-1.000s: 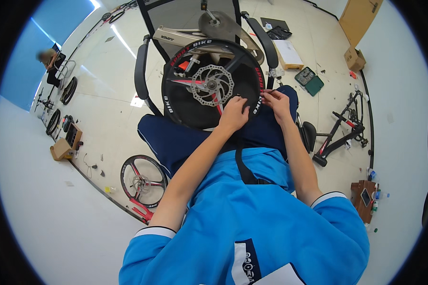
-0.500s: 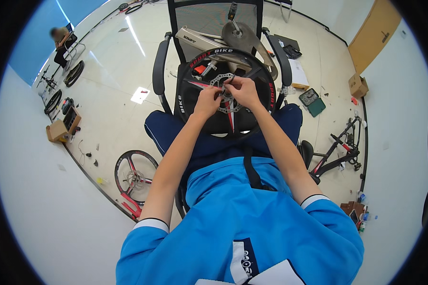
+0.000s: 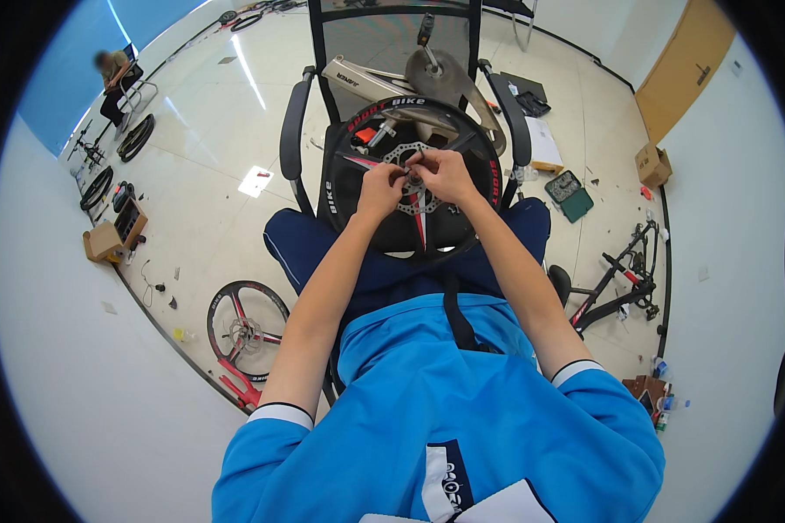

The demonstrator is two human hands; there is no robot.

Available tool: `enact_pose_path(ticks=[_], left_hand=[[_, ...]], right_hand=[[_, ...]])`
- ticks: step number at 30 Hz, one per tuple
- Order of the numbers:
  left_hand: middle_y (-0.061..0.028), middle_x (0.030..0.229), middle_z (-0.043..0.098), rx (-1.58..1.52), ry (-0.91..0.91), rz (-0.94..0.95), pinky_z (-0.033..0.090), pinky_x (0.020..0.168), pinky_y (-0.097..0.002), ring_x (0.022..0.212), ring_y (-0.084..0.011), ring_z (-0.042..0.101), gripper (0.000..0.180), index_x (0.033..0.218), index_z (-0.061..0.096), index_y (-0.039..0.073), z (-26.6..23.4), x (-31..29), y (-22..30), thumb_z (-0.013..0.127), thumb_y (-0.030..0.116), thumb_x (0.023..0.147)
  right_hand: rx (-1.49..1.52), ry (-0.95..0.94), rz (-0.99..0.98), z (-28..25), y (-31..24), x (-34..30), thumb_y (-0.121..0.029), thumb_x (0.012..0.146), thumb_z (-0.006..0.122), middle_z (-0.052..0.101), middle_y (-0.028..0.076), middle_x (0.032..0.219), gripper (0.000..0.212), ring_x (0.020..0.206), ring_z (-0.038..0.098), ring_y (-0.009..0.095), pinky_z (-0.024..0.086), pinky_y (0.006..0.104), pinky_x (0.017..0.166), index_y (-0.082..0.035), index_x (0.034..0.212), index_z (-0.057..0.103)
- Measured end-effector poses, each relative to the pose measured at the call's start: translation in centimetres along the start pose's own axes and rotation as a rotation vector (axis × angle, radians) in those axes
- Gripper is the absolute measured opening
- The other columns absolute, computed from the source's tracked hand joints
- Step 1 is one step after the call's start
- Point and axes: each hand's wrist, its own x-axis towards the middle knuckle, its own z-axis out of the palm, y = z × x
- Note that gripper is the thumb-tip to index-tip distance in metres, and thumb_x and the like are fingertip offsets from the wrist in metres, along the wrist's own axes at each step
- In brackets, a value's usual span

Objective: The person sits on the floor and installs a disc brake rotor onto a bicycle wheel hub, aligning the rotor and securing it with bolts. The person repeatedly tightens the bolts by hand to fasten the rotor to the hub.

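A black bicycle wheel (image 3: 452, 234) with red and white spokes lies flat over my lap and the seat of an office chair. At its hub sits a silver disc brake rotor (image 3: 398, 155) with holes in it. My left hand (image 3: 380, 190) is closed in a pinch beside the hub, on the rotor's left side. From the right, my right hand (image 3: 447, 178) also pinches, with its fingertips close to the left ones above the hub. Whatever lies between the fingers is small and mostly hidden by them.
A silver frame part (image 3: 362, 77) and a crank with chainring cover (image 3: 440, 74) rest behind the wheel on the chair (image 3: 298, 131). A second wheel (image 3: 214, 318) lies at left, a black bicycle frame (image 3: 615, 301) at right. A green case (image 3: 576, 205) lies open. A person sits far left.
My right fingertips have shifted slightly down toward the hub. The dark piece that stuck up by them is now less visible. The wheel has barely moved.
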Motion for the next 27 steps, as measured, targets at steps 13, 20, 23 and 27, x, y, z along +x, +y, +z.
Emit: enact_pose_path(ticks=[13,20,23,27], left_hand=[[-0.0166,0.081,0.066,-0.066,-0.032,-0.026,0.052,0.070,-0.0385,0.075,-0.0314,0.066,0.012,0.091,0.072,0.000,-0.6,-0.1,0.8,0.070,0.006,0.080],[-0.0158,0.084,0.067,-0.070,-0.058,-0.024,0.053,0.070,-0.0360,0.076,-0.0290,0.067,0.015,0.095,0.072,0.001,-1.4,-0.2,0.9,0.070,0.007,0.081],[-0.0139,0.086,0.067,-0.156,0.047,0.009,0.054,0.070,-0.0331,0.074,-0.0257,0.067,0.021,0.101,0.071,0.001,-2.9,0.5,2.4,0.070,0.006,0.081],[-0.0120,0.094,0.065,-0.081,0.049,0.335,0.053,0.073,-0.0323,0.081,-0.0252,0.066,0.025,0.105,0.069,0.001,-7.0,2.6,7.4,0.070,0.006,0.080]], right_hand=[[0.041,0.125,-0.013,1.1,0.3,-0.6,0.001,0.087,0.064,0.074,0.012,0.085,0.013,0.077,0.071,0.014,0.056,0.0259,0.072,0.007,0.097,0.069],[-0.161,0.108,-0.114,1.7,0.1,0.0,-0.001,0.085,0.064,0.072,0.016,0.082,0.010,0.075,0.072,0.018,0.055,0.0282,0.067,0.006,0.092,0.068],[-0.225,-0.004,-0.195,0.5,-0.9,0.7,-0.001,0.079,0.061,0.067,0.019,0.079,0.014,0.075,0.067,0.035,0.053,0.0381,0.068,0.001,0.091,0.068],[-0.344,-0.137,-0.206,-0.9,-2.3,1.3,-0.001,0.078,0.061,0.066,0.021,0.081,0.018,0.078,0.066,0.037,0.052,0.0394,0.071,0.000,0.095,0.068]])
